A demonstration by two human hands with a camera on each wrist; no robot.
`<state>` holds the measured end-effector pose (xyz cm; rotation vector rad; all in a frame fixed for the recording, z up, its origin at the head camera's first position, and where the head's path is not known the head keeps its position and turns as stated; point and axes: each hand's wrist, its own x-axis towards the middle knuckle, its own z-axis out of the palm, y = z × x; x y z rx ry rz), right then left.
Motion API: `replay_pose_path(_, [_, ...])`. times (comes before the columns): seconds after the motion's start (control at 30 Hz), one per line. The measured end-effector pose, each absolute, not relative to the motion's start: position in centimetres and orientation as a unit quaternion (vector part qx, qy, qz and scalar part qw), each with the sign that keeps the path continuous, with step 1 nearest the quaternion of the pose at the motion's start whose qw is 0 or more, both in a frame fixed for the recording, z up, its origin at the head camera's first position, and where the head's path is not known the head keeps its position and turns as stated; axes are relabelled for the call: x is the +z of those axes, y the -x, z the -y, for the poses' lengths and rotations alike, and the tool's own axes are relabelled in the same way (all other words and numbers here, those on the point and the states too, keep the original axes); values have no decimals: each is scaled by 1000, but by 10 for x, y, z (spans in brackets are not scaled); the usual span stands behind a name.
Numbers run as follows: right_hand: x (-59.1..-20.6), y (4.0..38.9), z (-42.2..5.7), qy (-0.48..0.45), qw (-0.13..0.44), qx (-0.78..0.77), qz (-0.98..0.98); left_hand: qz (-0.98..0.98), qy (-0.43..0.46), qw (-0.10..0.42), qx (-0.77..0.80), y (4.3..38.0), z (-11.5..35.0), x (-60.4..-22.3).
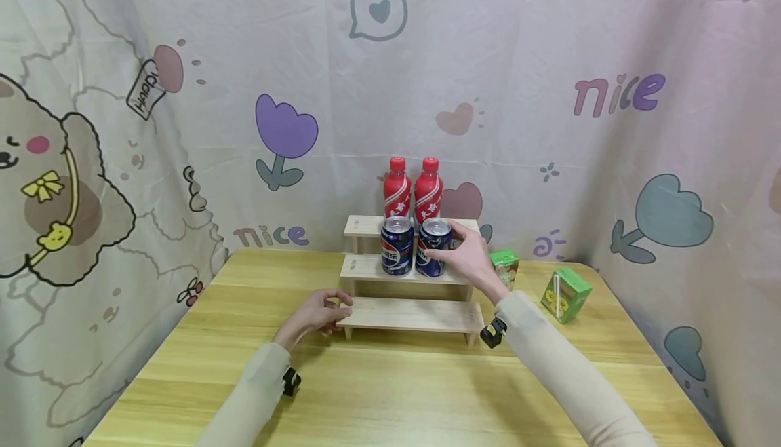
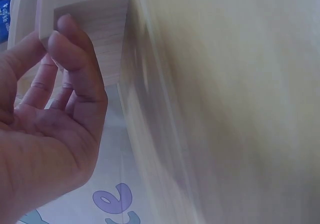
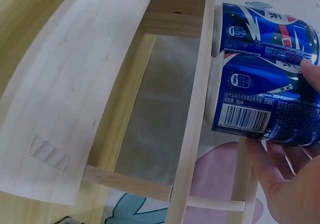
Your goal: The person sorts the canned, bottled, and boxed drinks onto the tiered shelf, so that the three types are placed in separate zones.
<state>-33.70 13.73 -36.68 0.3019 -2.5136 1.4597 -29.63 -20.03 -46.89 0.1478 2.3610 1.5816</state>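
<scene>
My right hand [image 1: 468,254] holds a blue soda can [image 1: 432,250] upright at the middle step of a three-step wooden display rack [image 1: 409,313]. In the right wrist view its thumb and fingers lie around the can's side, and the can's base is right at the board's edge. Close beside it on the same step stands a second blue can [image 1: 396,247]. With thumb and fingertips, my left hand [image 2: 55,99] pinches the left end of the lowest step. Two red bottles [image 1: 397,189] with red caps stand on the top step, behind the cans.
To the right of the rack, a green drink carton [image 1: 566,294] with a straw stands on the wooden table [image 1: 390,393]. Another green carton [image 1: 505,267] is partly hidden behind my right wrist. A patterned curtain [image 1: 518,47] hangs behind the table and along its sides.
</scene>
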Motion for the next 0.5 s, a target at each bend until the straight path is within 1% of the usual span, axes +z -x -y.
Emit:
replay_pose_path(0.17, [-363, 337, -134, -114, 102, 488, 859, -822, -56, 142, 548, 296, 200, -470])
replay_pose_path(0.5, [-360, 339, -132, -108, 79, 477, 869, -820, -58, 144, 551, 296, 201, -470])
